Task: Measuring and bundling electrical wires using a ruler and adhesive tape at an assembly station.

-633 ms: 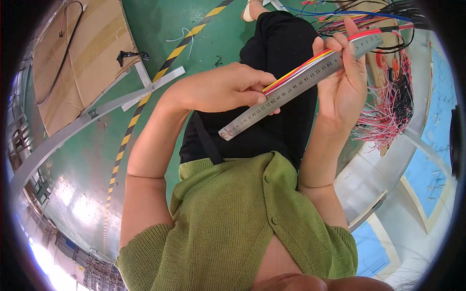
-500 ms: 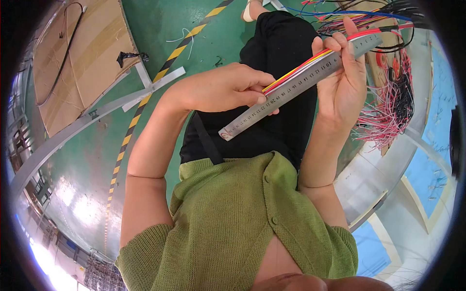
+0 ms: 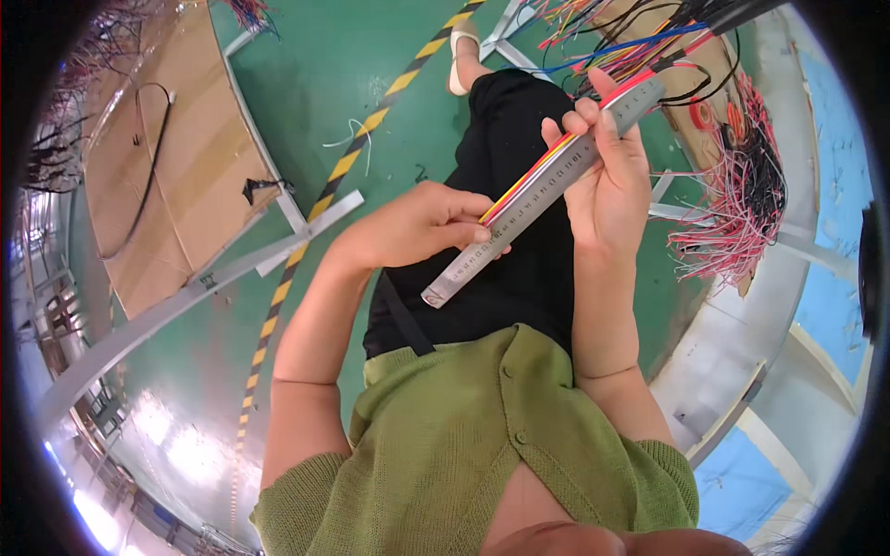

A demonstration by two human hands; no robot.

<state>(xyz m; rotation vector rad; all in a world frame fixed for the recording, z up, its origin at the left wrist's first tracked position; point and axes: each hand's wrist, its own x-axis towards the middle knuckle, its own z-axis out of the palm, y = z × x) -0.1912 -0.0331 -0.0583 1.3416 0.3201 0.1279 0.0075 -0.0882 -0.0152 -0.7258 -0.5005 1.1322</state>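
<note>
- Left hand [image 3: 431, 221]: closed in a pinch on the yellow, red and white wires [image 3: 527, 179] and the ruler [image 3: 532, 197], apparently to stop the strands slipping; wire ends hidden.
- Right hand [image 3: 607, 181]: gripping the ruler's upper portion with the wires, thumb across the marked face; wide hand spacing likely keeps the strands straight.
- Ruler: held aslant over the black trousers [image 3: 519, 125], scale facing the person, presumably for reading; wires follow its upper edge.
- Dark sleeving [image 3: 669, 59]: near the ruler's upper end; the wires appear to enter it.
- Wire bundle [image 3: 732, 227]: red and black, to the right, apart from both hands.
- Cardboard [image 3: 130, 195]: at left, well apart, bearing a black cable [image 3: 164, 139].
</note>
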